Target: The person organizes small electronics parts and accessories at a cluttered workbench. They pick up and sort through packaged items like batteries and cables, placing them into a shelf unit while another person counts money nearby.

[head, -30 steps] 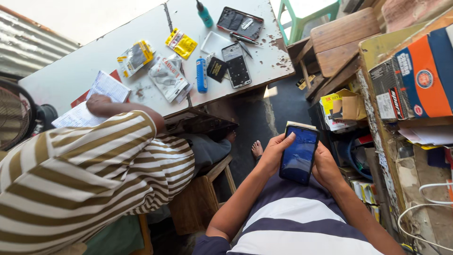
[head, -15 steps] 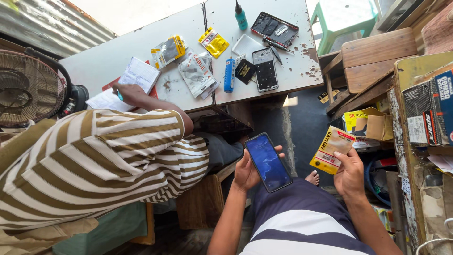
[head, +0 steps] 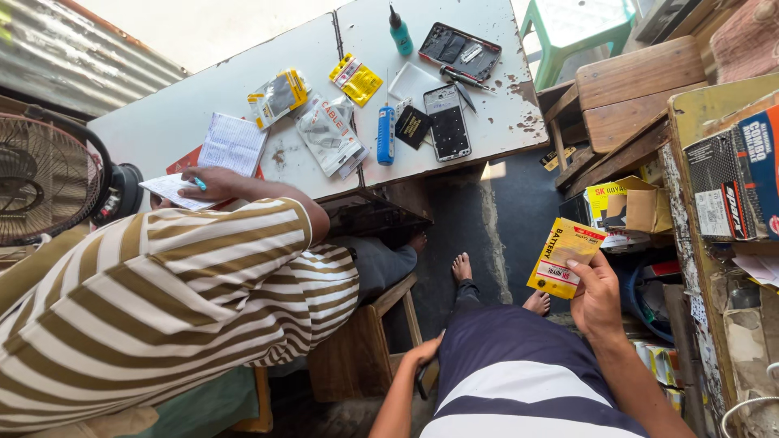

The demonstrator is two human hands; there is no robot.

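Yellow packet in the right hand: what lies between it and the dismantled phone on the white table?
In the head view, between the yellow packet and the dismantled phone lie only the white table edge and dark floor; nothing else intervenes.

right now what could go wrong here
The right hand pinches the yellow packet by one corner over the floor, so it could slip. The opened phone lies close to the table edge and could be knocked off. The left hand is down by the wooden stool, what it holds unclear.

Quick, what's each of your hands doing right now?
Left hand: down by the thigh, seems closed on a dark thing; what it is cannot be told.
Right hand: holding a yellow packet.
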